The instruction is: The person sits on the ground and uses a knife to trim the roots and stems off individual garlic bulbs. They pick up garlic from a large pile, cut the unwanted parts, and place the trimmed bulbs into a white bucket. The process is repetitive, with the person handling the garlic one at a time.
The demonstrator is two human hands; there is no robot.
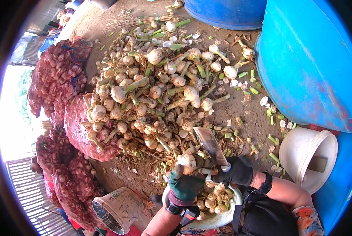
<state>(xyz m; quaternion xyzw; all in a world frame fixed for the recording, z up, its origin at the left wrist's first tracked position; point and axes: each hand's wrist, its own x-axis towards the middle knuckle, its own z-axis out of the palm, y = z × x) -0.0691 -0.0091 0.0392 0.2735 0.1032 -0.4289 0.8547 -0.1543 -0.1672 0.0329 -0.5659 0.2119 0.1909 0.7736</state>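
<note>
No words, numbers or signs can be read. The bucket (129, 205) at the lower left bears dark marks on its pale wall, too small and blurred to tell whether they are print or dirt.
</note>
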